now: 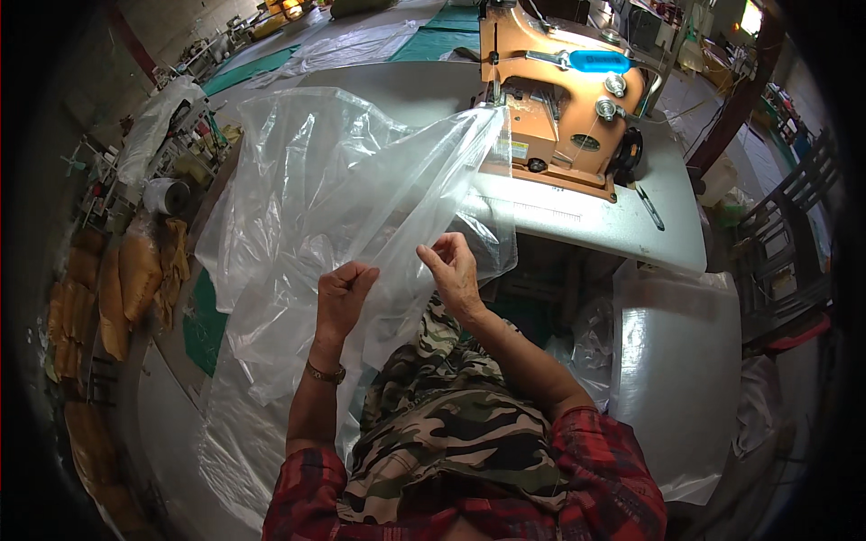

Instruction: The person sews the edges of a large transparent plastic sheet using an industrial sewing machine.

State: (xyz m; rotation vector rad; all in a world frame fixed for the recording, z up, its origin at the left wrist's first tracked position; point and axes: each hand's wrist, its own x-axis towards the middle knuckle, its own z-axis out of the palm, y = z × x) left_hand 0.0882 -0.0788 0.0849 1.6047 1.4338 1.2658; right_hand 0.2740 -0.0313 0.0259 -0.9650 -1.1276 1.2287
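A large clear plastic sheet (307,180) spreads in loose folds over the table's left part and hangs down beside my lap. Its gathered upper right corner reaches the needle end of an orange industrial sewing machine (564,117). My left hand (345,296) is closed in a fist, with the sheet's film at its fingers. To its right, my right hand (454,275) has curled fingers and a bent thumb, pinched at the film. The two hands are apart, in front of the machine and below the table edge. Exactly where each grips the film is hard to see.
Metal thread snips (650,208) lie on the lit grey table (667,171). A blue part (600,61) sits over the machine. Folded clear plastic (677,361) lies right of my lap. Brown bundles (140,270) and a thread cone (167,196) are on the left; a dark chair (794,234) on the right.
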